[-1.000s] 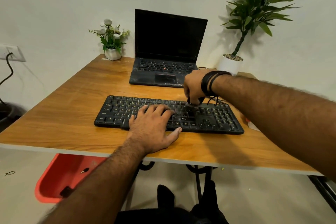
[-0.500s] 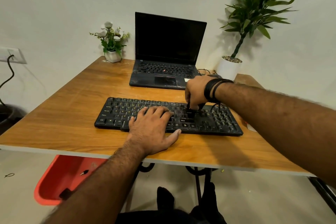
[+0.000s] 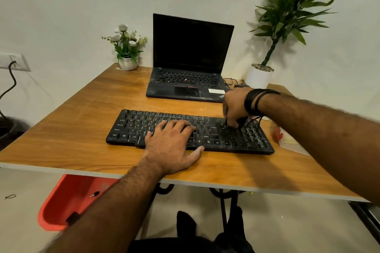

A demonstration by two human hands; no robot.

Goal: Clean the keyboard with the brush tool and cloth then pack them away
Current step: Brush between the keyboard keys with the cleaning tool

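A black keyboard (image 3: 131,129) lies across the middle of the wooden table (image 3: 67,141). My left hand (image 3: 172,144) rests flat on its middle keys, fingers spread, thumb on the table in front. My right hand (image 3: 235,107) hovers over the keyboard's right part and grips a small black brush tool (image 3: 231,126), its tip down on the keys left of the number pad. Most of the brush is hidden by my fingers. A pale cloth or packet with a red mark (image 3: 284,138) lies just right of the keyboard, partly behind my right forearm.
An open black laptop (image 3: 191,63) stands behind the keyboard. A small white flower pot (image 3: 127,61) is at the back left, a tall green plant in a white pot (image 3: 260,77) at the back right. A red bin (image 3: 67,201) sits on the floor under the table's front left.
My right hand with the brush has moved to the right along the keyboard, toward the number pad. My left hand stays put on the middle keys.
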